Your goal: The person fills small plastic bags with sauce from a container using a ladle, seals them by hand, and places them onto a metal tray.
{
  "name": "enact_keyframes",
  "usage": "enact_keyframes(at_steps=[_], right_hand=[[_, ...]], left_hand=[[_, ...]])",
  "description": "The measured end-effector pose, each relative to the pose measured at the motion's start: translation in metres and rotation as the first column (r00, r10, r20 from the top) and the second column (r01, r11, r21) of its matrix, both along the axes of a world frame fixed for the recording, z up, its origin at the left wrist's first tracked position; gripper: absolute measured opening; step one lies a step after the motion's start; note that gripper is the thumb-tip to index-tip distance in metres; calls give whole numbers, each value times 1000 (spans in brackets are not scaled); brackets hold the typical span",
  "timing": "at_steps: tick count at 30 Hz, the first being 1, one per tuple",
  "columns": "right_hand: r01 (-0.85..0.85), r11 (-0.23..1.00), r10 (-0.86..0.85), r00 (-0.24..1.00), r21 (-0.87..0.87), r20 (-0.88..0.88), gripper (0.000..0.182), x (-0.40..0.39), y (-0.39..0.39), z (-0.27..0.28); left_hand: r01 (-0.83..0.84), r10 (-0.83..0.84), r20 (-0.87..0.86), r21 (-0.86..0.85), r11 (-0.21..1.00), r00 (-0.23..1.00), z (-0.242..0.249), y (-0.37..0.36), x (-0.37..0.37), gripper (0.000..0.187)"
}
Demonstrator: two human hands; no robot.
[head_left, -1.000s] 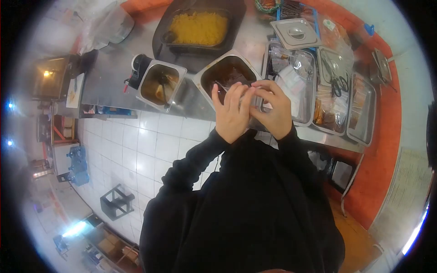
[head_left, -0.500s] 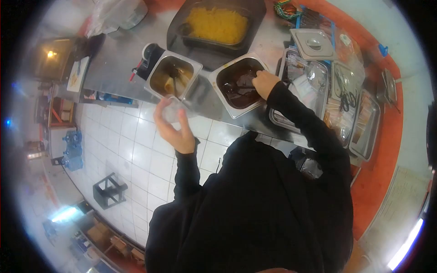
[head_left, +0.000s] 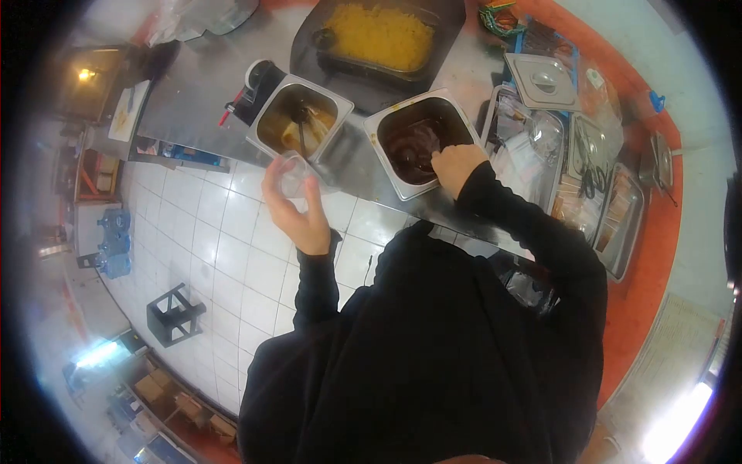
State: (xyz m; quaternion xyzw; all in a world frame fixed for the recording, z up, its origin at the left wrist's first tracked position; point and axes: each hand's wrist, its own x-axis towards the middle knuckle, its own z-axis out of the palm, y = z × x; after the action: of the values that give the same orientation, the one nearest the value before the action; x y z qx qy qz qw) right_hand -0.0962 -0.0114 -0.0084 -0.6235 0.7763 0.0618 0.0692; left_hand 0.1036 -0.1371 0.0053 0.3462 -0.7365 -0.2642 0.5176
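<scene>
My left hand (head_left: pixel 300 224) is closed around a small clear plastic cup (head_left: pixel 293 182), held by the near edge of the counter. Right behind the cup stands a steel pan (head_left: pixel 342 124) with a light brown sauce and a dark-handled utensil (head_left: pixel 301 133) leaning in it. My right hand (head_left: pixel 461 168) is closed at the right rim of a second steel pan (head_left: pixel 379 157), which contains dark brown sauce (head_left: pixel 416 139). It grips the handle of what looks like a ladle (head_left: pixel 421 162), mostly hidden by the sauce and my fingers.
A dark pan (head_left: pixel 321 58) of yellow food stands behind the two pans. To the right are a steel lid (head_left: pixel 544 80), trays of packets (head_left: pixel 528 166) and black scissors (head_left: pixel 591 184). A tape dispenser (head_left: pixel 251 89) sits left. A black stool (head_left: pixel 174 315) stands on the tiled floor.
My right hand has moved slightly down and right over the dark sauce, with the sauce surface swirled. My left hand still has the cup, now seen more clearly. The view has shifted slightly.
</scene>
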Motion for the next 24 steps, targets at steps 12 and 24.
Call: enact_keyframes(at_steps=[12,24], right_hand=[[-9,999,9,1000,-32,21,18,6,2,6],[26,999,-25,999,-33,19,18,6,6,8]], left_hand=[[197,-149,-218,223,955,965,-4,-8,-16,45],[611,-634,-30,308,730,773,-3,-50,-103,45]])
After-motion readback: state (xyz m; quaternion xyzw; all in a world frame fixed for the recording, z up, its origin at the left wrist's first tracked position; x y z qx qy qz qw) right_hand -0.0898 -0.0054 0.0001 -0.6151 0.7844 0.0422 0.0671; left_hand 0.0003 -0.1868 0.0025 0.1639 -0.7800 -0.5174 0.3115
